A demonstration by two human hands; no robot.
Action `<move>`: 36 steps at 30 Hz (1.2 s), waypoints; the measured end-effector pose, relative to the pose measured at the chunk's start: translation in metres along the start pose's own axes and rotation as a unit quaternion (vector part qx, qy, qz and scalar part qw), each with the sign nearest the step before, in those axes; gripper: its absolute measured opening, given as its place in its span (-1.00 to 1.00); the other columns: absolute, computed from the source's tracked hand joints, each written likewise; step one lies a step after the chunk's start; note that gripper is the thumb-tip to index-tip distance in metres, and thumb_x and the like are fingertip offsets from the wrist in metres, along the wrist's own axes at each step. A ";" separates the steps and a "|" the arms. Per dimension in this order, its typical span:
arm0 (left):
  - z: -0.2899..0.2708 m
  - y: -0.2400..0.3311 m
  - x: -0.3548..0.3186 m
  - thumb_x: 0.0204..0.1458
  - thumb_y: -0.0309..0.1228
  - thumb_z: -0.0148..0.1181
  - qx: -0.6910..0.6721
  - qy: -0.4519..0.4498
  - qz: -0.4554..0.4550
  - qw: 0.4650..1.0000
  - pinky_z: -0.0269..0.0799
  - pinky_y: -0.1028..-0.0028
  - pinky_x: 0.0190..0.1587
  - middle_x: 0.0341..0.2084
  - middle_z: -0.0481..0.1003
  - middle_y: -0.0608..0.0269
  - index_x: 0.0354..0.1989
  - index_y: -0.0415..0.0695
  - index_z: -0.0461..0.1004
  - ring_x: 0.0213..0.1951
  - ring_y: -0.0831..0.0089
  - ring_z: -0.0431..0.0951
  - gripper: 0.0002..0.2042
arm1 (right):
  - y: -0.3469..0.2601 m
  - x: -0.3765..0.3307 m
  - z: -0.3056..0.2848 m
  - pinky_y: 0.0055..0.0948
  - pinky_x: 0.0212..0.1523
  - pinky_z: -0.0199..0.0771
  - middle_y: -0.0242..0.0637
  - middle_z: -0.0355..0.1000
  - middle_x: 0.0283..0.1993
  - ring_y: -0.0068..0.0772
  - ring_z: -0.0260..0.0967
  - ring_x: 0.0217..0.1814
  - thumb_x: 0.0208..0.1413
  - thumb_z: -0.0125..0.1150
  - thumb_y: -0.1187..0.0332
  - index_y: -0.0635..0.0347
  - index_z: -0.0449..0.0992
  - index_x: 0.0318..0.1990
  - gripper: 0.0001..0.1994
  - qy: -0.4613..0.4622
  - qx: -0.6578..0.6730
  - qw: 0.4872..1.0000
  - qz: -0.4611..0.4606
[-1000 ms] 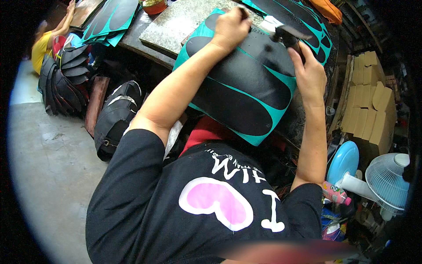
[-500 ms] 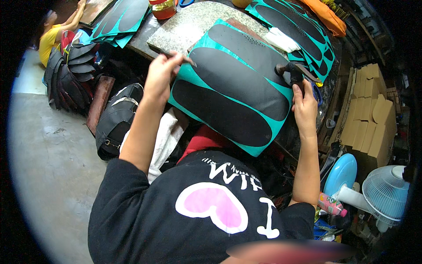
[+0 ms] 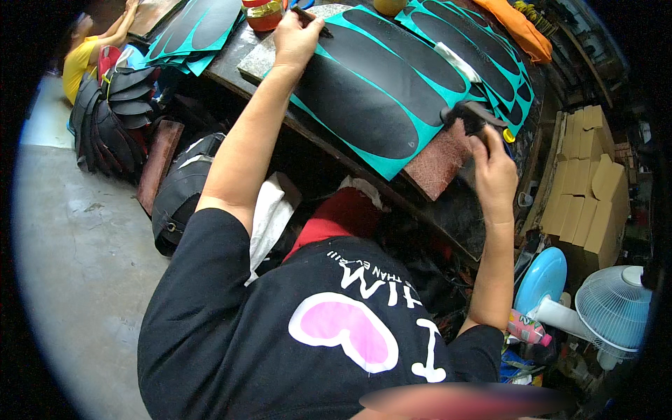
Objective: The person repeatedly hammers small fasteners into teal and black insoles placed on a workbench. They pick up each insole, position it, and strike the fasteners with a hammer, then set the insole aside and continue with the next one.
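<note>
A teal sheet point(image 3: 383, 166) with several long black sole shapes lies across the table in front of me. My left hand point(image 3: 297, 43) is over its far left corner, closed on a slim dark rod-like tool point(image 3: 305, 14); its exact kind does not show. At the sheet's right end, my right hand point(image 3: 495, 168) grips a hammer point(image 3: 470, 113), its dark head over the sheet's edge. A reddish-brown board point(image 3: 439, 166) shows from under the sheet, and a speckled stone slab point(image 3: 257, 64) sticks out at its left.
More teal sheets lie in piles at the far left point(image 3: 192, 31) and far right point(image 3: 514, 70). A jar point(image 3: 262, 15) stands near my left hand. Cardboard boxes point(image 3: 577, 189) and a fan point(image 3: 612, 304) are at right. Another person point(image 3: 84, 59) sits at far left.
The teal sheet has moved away from me, baring the brown board at its near right. My left hand has gone farther and to the right with its tool; the hammer has shifted slightly.
</note>
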State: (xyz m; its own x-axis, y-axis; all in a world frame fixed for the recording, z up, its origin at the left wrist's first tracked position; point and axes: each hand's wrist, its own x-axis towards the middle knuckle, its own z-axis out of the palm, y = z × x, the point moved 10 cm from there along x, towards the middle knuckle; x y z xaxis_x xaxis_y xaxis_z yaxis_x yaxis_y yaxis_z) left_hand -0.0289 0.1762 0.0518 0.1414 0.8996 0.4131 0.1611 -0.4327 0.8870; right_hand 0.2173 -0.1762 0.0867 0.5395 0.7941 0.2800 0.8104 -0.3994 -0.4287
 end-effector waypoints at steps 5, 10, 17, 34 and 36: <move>-0.012 0.033 -0.025 -0.06 -0.33 0.32 0.123 0.082 0.116 0.982 0.48 0.31 -0.18 -0.44 0.59 0.12 -0.34 -0.14 0.55 -0.29 0.24 0.62 -0.82 | -0.003 0.000 0.007 -0.02 -0.19 0.46 0.01 0.53 -0.21 0.15 0.48 -0.14 0.24 0.00 -0.03 -0.03 0.40 0.10 -0.59 -0.011 -0.058 0.998 0.004; 0.053 0.059 -0.042 0.03 -0.44 0.27 -0.138 -0.131 0.078 0.979 0.55 0.48 -0.33 -0.46 0.57 0.20 -0.28 -0.22 0.49 -0.41 0.48 0.61 -0.86 | -0.004 0.001 0.007 0.00 -0.19 0.45 0.02 0.53 -0.21 0.16 0.47 -0.13 0.25 -0.02 -0.03 -0.02 0.40 0.10 -0.59 -0.031 -0.057 0.998 0.012; 0.094 0.029 -0.052 0.02 -0.54 0.26 -0.158 -0.146 -0.050 0.975 0.53 0.57 -0.43 -0.49 0.57 0.23 -0.32 -0.27 0.47 -0.50 0.57 0.58 -0.89 | -0.005 0.002 0.007 -0.02 -0.17 0.45 0.02 0.53 -0.21 0.16 0.47 -0.11 0.24 -0.01 -0.03 -0.02 0.41 0.09 -0.59 -0.028 -0.044 0.999 0.008; 0.111 0.096 -0.080 0.04 -0.33 0.21 0.195 -0.118 0.282 0.932 0.50 0.18 -0.32 -0.48 0.55 0.02 -0.23 -0.14 0.42 -0.37 0.00 0.58 -0.80 | -0.103 0.062 0.000 -0.14 -0.28 0.50 -0.06 0.54 -0.27 0.07 0.49 -0.21 0.17 0.13 0.00 -0.03 0.51 -0.04 -0.66 0.073 0.001 0.989 -0.126; 0.100 0.073 -0.063 0.07 -0.42 0.20 0.074 -0.091 0.162 0.980 0.55 0.34 -0.37 -0.47 0.58 0.09 -0.22 -0.19 0.44 -0.42 0.24 0.63 -0.84 | -0.074 0.063 0.003 -0.14 -0.27 0.49 -0.07 0.54 -0.29 0.07 0.50 -0.20 0.16 0.14 -0.01 -0.08 0.51 -0.01 -0.66 0.094 -0.015 0.994 -0.056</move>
State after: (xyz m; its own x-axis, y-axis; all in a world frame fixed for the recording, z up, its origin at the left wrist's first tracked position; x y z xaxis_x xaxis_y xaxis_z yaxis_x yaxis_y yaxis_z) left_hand 0.0715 0.0818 0.0703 0.3784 0.6937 0.6129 0.2165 -0.7101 0.6700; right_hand 0.1909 -0.0950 0.1339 0.4761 0.7365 0.4806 0.8728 -0.3289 -0.3605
